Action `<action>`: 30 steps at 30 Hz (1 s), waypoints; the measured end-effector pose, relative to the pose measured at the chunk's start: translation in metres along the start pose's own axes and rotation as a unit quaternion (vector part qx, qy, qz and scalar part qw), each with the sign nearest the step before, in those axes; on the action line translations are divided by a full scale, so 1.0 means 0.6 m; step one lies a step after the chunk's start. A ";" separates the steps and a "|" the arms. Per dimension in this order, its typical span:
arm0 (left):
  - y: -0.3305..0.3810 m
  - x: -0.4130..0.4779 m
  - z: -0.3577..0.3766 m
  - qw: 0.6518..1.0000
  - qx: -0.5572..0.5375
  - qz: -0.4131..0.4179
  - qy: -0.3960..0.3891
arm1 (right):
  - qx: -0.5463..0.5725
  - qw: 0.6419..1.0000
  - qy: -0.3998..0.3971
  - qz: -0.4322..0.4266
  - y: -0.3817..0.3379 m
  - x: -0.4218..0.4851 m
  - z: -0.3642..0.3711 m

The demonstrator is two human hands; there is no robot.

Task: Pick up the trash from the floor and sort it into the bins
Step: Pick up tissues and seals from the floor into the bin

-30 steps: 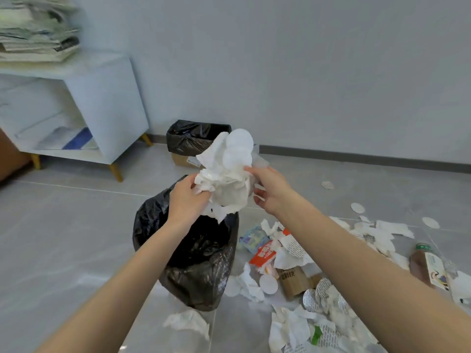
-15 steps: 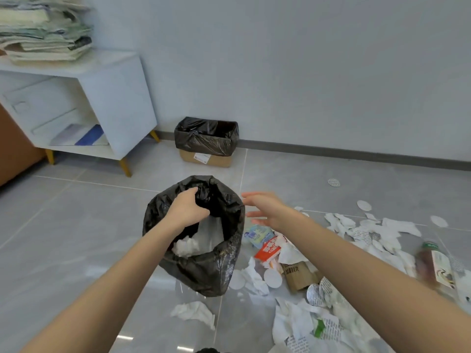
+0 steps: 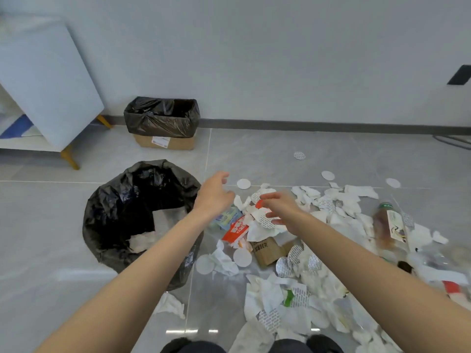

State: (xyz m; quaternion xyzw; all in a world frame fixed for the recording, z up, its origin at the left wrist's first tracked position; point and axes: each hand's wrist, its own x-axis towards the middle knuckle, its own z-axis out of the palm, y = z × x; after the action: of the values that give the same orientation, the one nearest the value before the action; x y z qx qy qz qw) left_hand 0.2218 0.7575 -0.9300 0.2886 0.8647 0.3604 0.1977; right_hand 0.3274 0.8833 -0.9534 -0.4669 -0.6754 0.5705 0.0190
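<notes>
I see both hands, left (image 3: 214,197) and right (image 3: 281,208), empty and spread above the litter (image 3: 257,225) right of the black bin (image 3: 112,200).

Round bin (image 3: 122,212) left of litter pile (image 3: 293,250), box bin (image 3: 163,118) behind

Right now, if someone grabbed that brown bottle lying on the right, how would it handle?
The bottle lies on its side, so a nudge would probably roll it. It looks full of brown liquid, likely heavy for its size. Its clear wall seems smooth, perhaps slippery.
</notes>
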 end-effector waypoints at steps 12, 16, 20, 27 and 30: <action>-0.186 0.029 0.273 0.973 0.122 -0.139 -0.138 | -0.379 0.922 0.032 0.075 0.292 0.089 -0.065; -0.244 0.026 0.295 0.962 0.133 -0.213 -0.109 | -0.441 0.894 0.008 0.085 0.356 0.111 -0.056; -0.271 0.008 0.306 0.953 0.138 -0.246 -0.110 | -0.440 0.895 0.029 0.060 0.388 0.113 -0.044; -0.299 -0.004 0.313 0.964 0.122 -0.233 -0.053 | -0.416 0.897 0.135 -0.054 0.374 0.099 -0.044; -0.293 -0.006 0.306 0.962 0.123 -0.236 -0.058 | -0.375 0.910 0.172 -0.045 0.350 0.093 -0.046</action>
State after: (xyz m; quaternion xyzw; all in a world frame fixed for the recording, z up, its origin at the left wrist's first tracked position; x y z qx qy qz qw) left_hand 0.2625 0.7477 -1.1807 0.1185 0.9330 0.1774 0.2900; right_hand 0.4395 0.9221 -1.1376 -0.4999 -0.8460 0.1850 -0.0163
